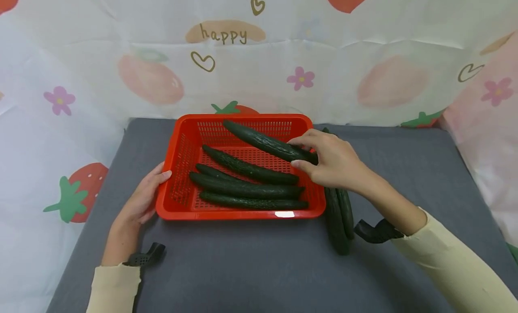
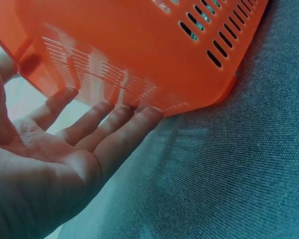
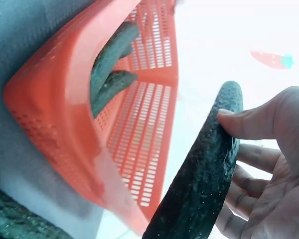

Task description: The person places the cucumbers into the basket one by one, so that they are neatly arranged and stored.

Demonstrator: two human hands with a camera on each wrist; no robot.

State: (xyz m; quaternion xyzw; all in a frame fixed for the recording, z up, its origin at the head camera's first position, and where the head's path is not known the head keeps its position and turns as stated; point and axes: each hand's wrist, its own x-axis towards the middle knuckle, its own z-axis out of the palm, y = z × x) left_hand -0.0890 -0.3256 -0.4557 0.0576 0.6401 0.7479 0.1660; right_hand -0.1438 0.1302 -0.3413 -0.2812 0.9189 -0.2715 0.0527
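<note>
My right hand (image 1: 333, 162) holds a dark green cucumber (image 1: 263, 140) by its right end, thumb on one side and fingers on the other. The cucumber slants over the back right part of a red plastic basket (image 1: 243, 215); in the right wrist view the held cucumber (image 3: 197, 174) is apart from the rim. Inside the basket lie several cucumbers (image 1: 247, 189), roughly side by side. My left hand (image 1: 143, 194) grips the basket's left side, thumb over the rim. In the left wrist view the fingertips (image 2: 152, 113) touch its outer slotted wall.
Right of the basket, two more cucumbers (image 1: 337, 227) lie together on the grey cloth (image 1: 243, 268), partly hidden by the right hand. A printed white curtain (image 1: 259, 70) hangs behind and beside the table. Each wrist wears a black device (image 1: 378, 232).
</note>
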